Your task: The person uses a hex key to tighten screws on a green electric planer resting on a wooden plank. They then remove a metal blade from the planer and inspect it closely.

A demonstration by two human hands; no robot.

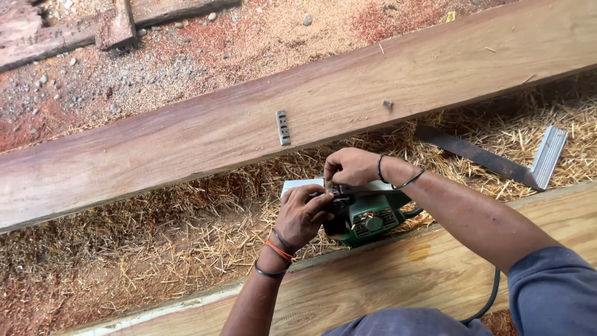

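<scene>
1. I look down at my own two hands, which meet over a green electric planer [364, 214] just below the centre of the view. The planer lies turned over, its pale metal sole facing 12 o'clock, and rests at the far edge of a light wooden plank [398, 274] running along the bottom.

2. My left hand [303, 214] comes in from 6 o'clock. Its fingers are curled closed around something small and dark at the planer's drum; what exactly they pinch, I cannot tell.

3. My right hand [351, 166] reaches in from 4 o'clock. Its fingers are bent shut onto the same spot, pressing down on the top of the planer body. A dark band sits on that wrist; orange and dark bands sit on the left one.

4. At 12 o'clock from my hands, a long reddish beam [186, 143] crosses the whole view on a slant. On it lies a narrow metal blade strip [283, 127], loose and apart from the planer, and towards 1 o'clock a small bolt [388, 104].

5. Judged from this, the blade looks to be already out of the planer, and work at the drum is under way; the strip and bolt are not fitted back.

6. At 3 o'clock a dark flat metal bar with a ribbed silver end [547, 155] lies on straw-like wood shavings [186, 236], which fill the gap between beam and plank.

7. A black power cord [491, 295] trails off at 5 o'clock under my sleeve.
</scene>
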